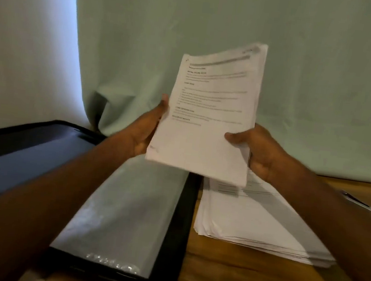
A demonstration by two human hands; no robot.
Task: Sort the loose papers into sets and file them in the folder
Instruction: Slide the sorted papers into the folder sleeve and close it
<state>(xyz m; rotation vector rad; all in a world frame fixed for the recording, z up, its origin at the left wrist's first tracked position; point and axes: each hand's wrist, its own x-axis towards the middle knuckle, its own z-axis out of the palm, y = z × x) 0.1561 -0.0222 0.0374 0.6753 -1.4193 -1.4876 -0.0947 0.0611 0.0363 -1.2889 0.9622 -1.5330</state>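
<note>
Nearest me, my two forearms reach in from the bottom corners over a wooden table (221,280). Under my left arm the black folder (176,231) lies open and flat, a clear plastic sleeve (126,203) on its right half catching the light — its left half is dark and partly hidden by the arm. Just beside the folder's right edge, a stack (251,226) of loose papers rests on the table, its edges uneven and fanned at the near corner. A pen (357,202) lies further right, beyond my right arm.

Above the folder and the stack I hold a sheaf (207,119) of printed sheets off the table, tilted back with the top page facing me; the print is too blurred to read. My left hand (147,129) grips the sheaf's left edge, thumb on the front and the fingers out of sight behind. My right hand (262,149) pinches the lower right edge — thumb on the front of the page, fingers curled behind it.

Behind everything hangs a pale green cloth (217,17), with a lighter wall (26,29) to its left.
</note>
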